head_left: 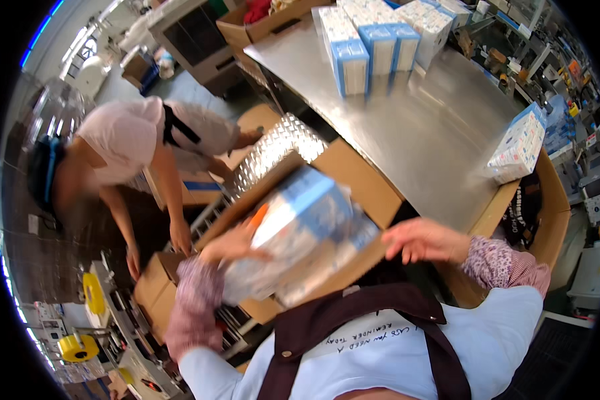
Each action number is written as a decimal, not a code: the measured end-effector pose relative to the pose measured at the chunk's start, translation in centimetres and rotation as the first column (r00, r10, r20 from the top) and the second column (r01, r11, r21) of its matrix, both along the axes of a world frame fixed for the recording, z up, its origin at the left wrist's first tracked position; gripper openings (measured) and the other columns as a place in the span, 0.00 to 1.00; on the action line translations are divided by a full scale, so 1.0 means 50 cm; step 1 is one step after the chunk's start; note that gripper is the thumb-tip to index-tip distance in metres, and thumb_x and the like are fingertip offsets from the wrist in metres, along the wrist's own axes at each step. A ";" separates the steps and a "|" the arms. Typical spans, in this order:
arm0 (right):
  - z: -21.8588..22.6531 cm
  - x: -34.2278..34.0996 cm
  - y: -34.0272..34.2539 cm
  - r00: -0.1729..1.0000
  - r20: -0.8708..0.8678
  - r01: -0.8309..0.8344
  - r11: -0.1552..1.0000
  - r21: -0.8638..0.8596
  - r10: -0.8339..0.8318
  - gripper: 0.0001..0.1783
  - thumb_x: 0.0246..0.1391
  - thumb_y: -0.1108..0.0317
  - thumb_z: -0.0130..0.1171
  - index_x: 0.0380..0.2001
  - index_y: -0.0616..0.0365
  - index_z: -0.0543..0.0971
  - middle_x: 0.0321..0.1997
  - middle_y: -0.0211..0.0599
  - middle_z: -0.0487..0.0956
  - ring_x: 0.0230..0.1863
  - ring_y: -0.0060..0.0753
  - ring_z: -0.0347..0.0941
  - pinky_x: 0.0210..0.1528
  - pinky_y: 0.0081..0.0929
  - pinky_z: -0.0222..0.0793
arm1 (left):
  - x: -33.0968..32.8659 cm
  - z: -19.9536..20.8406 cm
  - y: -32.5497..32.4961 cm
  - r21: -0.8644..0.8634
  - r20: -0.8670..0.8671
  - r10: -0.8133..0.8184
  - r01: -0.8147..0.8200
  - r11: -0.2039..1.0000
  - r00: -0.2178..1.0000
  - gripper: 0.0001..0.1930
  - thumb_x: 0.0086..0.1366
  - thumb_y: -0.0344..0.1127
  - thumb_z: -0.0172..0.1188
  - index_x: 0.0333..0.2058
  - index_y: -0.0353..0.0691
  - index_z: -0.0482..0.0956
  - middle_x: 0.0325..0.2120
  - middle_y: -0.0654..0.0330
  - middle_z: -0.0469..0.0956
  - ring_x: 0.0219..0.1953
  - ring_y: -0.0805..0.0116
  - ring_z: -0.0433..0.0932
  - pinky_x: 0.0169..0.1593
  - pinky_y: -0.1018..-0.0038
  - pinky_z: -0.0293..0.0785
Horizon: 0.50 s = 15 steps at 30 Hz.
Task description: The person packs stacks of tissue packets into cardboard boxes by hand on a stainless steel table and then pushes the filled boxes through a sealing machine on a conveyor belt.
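Observation:
An open cardboard carton [373, 183] before me holds blue-and-white printed packs [313, 207], blurred by motion. My left hand [237, 245] lies across the packs at the carton's left side, its fingers stretched out. A small orange thing [259, 217] shows at those fingers; whether it is worn or held I cannot make out. To the right of the carton, my right hand [425, 241] hovers in the air with loosely bent fingers and nothing visible in them. It is nearest the carton's right edge and touches no pack.
A metal table [407, 140] bears several upright packs [350, 67] at its far end and a single pack [519, 145] at its right edge. Another carton [553, 207] with dark contents stands at right. A co-worker [127, 133] bends over a carton [159, 287] at left, close by.

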State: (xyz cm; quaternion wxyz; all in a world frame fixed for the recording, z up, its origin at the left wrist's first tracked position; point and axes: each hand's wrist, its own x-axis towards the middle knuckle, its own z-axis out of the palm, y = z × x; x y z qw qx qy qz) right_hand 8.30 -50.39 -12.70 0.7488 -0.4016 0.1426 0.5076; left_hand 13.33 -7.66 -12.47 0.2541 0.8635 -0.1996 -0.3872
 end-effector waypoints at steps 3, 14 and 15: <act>0.089 0.021 -0.061 0.867 0.471 0.316 0.910 -0.269 -0.162 0.17 0.55 0.66 0.54 0.46 0.64 0.71 0.35 0.45 0.80 0.22 0.27 0.77 0.21 0.17 0.75 | 0.091 -0.205 -0.022 -0.043 -0.217 0.222 -0.236 0.971 0.951 0.57 0.45 0.53 0.67 0.65 0.37 0.40 0.62 0.42 0.53 0.65 0.53 0.52 0.66 0.68 0.46; -0.590 -0.442 -0.695 0.967 0.254 0.234 -0.408 -0.882 0.006 0.20 0.58 0.58 0.46 0.47 0.62 0.73 0.41 0.46 0.77 0.47 0.51 0.72 0.49 0.43 0.67 | -0.056 -0.368 -0.106 0.436 0.463 -0.220 -0.005 0.900 0.859 0.66 0.36 0.75 0.61 0.66 0.40 0.41 0.66 0.43 0.29 0.64 0.30 0.21 0.59 0.34 0.24; -0.566 -0.424 -0.669 0.949 0.270 0.215 -0.297 -0.930 -0.160 0.20 0.58 0.59 0.46 0.46 0.62 0.73 0.40 0.46 0.77 0.46 0.51 0.73 0.48 0.43 0.67 | -0.047 -0.393 -0.108 0.447 0.454 -0.236 0.009 0.894 0.859 0.66 0.36 0.75 0.61 0.66 0.40 0.41 0.66 0.43 0.29 0.64 0.30 0.21 0.59 0.34 0.24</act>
